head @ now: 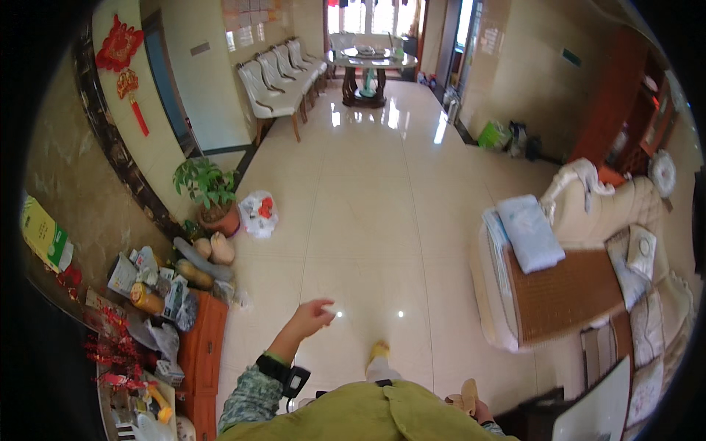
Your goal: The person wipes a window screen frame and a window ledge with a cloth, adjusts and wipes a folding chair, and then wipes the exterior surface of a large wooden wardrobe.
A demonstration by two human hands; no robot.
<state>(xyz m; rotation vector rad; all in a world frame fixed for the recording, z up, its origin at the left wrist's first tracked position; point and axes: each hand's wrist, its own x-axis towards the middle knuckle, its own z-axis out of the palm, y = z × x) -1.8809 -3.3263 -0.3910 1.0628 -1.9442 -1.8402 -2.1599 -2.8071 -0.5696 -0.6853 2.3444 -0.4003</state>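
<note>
My left hand (313, 318) is stretched out over the tiled floor, fingers slightly curled and apart, with nothing seen in it. A black strap with a small device (284, 375) is around that wrist. Low at the right of my body, my right hand (481, 413) is partly hidden by my green garment and holds a tan object (466, 397), perhaps a slipper or a brush; its kind is unclear. My foot in a yellow slipper (379, 350) shows on the floor between the hands.
On the left stand a wooden cabinet (203, 347) with many items, squashes (222, 249), a potted plant (212, 193) and a white plastic bag (258, 215). A sofa (491, 297) with a folded light-blue quilt (529, 234) is at right. Chairs (276, 88) and a round table (372, 58) stand ahead.
</note>
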